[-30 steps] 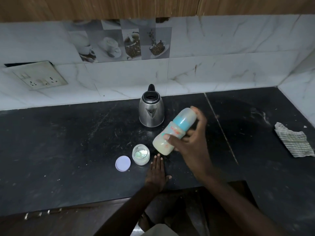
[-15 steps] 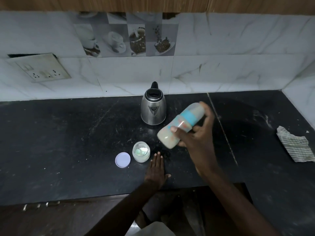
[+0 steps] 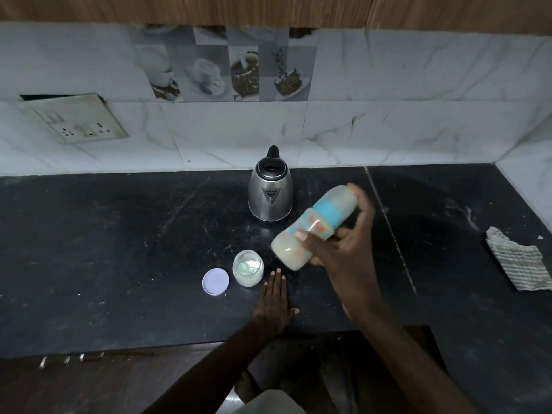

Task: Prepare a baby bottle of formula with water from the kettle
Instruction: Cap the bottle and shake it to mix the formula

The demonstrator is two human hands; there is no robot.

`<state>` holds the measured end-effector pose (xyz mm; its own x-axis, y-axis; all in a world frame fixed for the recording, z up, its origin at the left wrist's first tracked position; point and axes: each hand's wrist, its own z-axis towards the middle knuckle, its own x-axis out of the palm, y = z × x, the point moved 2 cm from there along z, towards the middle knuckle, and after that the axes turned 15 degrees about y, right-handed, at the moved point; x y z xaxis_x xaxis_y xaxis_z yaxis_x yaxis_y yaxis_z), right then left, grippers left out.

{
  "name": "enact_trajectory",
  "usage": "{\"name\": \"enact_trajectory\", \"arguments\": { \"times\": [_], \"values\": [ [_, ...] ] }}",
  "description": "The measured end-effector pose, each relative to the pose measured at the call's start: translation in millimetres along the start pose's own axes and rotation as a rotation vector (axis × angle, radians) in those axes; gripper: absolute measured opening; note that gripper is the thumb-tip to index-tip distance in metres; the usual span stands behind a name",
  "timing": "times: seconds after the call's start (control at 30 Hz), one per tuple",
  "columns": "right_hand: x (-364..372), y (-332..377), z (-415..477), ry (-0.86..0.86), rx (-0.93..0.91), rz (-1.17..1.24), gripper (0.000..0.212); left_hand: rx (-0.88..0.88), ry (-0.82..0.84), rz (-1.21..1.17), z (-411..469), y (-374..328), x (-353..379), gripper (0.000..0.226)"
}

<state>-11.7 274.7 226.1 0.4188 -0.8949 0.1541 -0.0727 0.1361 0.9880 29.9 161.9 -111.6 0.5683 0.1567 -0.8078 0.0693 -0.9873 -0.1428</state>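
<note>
My right hand (image 3: 346, 252) grips a capped baby bottle (image 3: 313, 227) with a blue collar, tilted almost on its side above the counter, its base toward me and milky liquid inside; it is motion-blurred. Behind it to the left stands a steel kettle (image 3: 270, 191) with a black lid, near the wall. An open clear formula jar (image 3: 248, 268) with a green scoop inside sits left of the bottle, and its pale round lid (image 3: 215, 281) lies flat beside it. My left hand (image 3: 276, 300) rests flat on the black counter (image 3: 119, 249), fingers together, just right of the jar.
A crumpled striped cloth (image 3: 519, 261) lies at the counter's right side near the corner wall. A socket plate (image 3: 74, 118) is on the tiled wall at left. The counter's front edge runs below my left hand, with a dark recess under it.
The bottle stays tilted in my right hand and shifts slightly up and down and blurs, as in shaking. My left hand has stayed flat on the counter. The camera view has drifted a little.
</note>
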Motion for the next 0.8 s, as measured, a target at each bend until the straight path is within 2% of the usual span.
{"name": "enact_trajectory", "arguments": {
  "times": [0.1,0.13,0.23,0.27,0.37,0.5,0.6,0.63,0.73,0.77,0.8],
  "values": [
    [-15.0,5.6,5.1,-0.213,-0.096,0.057,0.092,0.001,-0.009,-0.005,-0.3,-0.3,0.2,0.097],
    [-12.7,5.4,4.8,-0.204,-0.078,0.061,0.092,0.001,-0.007,-0.01,-1.4,-0.7,0.9,0.096],
    [3.7,-5.5,-7.2,0.034,0.041,0.003,0.096,0.0,-0.001,-0.005,-2.3,-0.4,-0.2,0.096],
    [4.3,-7.2,-9.1,0.022,0.028,0.008,0.097,-0.001,0.0,-0.003,-1.6,0.1,-1.5,0.097],
    [-6.3,-8.8,-6.0,-0.175,-0.044,0.089,0.095,-0.005,0.003,-0.033,1.6,0.5,0.7,0.099],
    [14.2,-13.7,-16.1,0.026,0.057,0.001,0.099,-0.018,0.028,-0.08,2.0,2.5,3.4,0.099],
    [3.8,-10.5,-9.0,-0.195,-0.021,0.105,0.091,-0.001,-0.013,-0.052,0.2,0.2,-0.6,0.099],
    [4.6,-11.0,-7.9,-0.208,-0.015,0.121,0.091,-0.001,-0.016,-0.056,-1.2,-0.3,-1.3,0.099],
    [22.2,-17.6,-14.8,0.001,0.093,0.064,0.096,-0.007,0.007,-0.053,-1.8,0.5,-0.3,0.095],
    [23.1,-18.3,-15.0,0.005,0.096,0.062,0.095,-0.007,0.012,-0.052,-1.8,1.2,-0.6,0.095],
    [19.4,-16.3,-11.9,-0.06,0.066,0.074,0.092,0.0,0.007,-0.048,-1.0,1.3,-1.7,0.097]
  ]
}}
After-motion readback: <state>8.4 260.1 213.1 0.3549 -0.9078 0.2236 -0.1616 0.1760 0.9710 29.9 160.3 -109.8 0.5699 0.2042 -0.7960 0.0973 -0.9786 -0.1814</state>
